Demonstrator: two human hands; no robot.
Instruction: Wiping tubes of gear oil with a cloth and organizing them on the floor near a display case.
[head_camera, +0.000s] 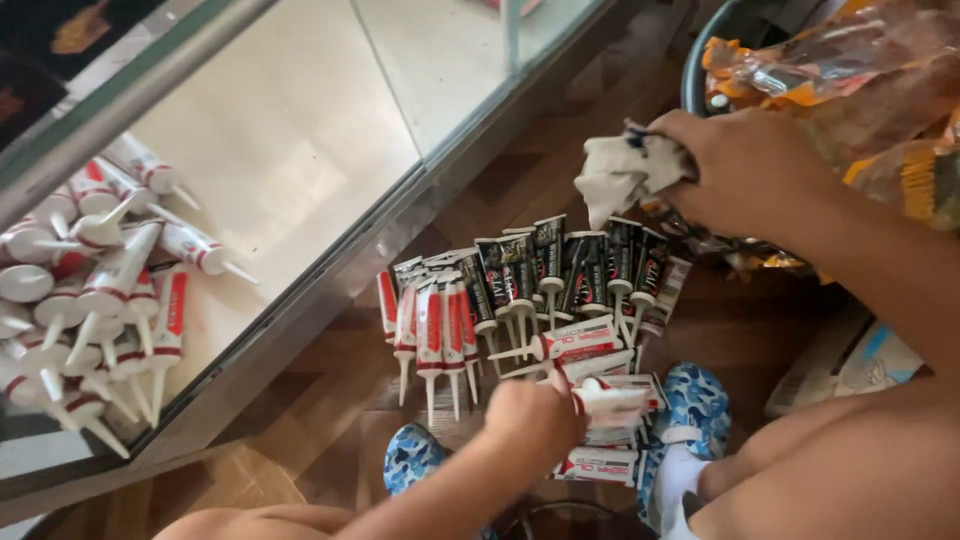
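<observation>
1. Glass display case (300, 130): stands at the left with a metal frame. Inside it lies a pile of white and red sealant tubes (95, 300) with long white nozzles, stacked over one another. The count is roughly two dozen; an exact number cannot be told because they overlap.
2. Dark basin (700, 60): sits at the upper right. It holds clear orange-printed bags (850, 70), at least two.
3. Left hand (535, 415): fingers curled shut around one white and red tube (610, 402), gripping it near the rear end. The tube lies roughly level above the floor pile, between the two shoes.
4. Right hand (745, 165): fingers closed, pinching one crumpled white cloth (620, 170). The cloth hangs above the far end of the floor pile, beside the basin.
5. Wooden floor (330, 400): carries a row of tubes laid side by side. The left group is white and red (435, 325), about six. The right group is black tubes (570, 265), about eight. More white and red tubes lie crosswise below them, about four.
6. Blue patterned shoes (695, 400): two, one on each side of the pile.
</observation>
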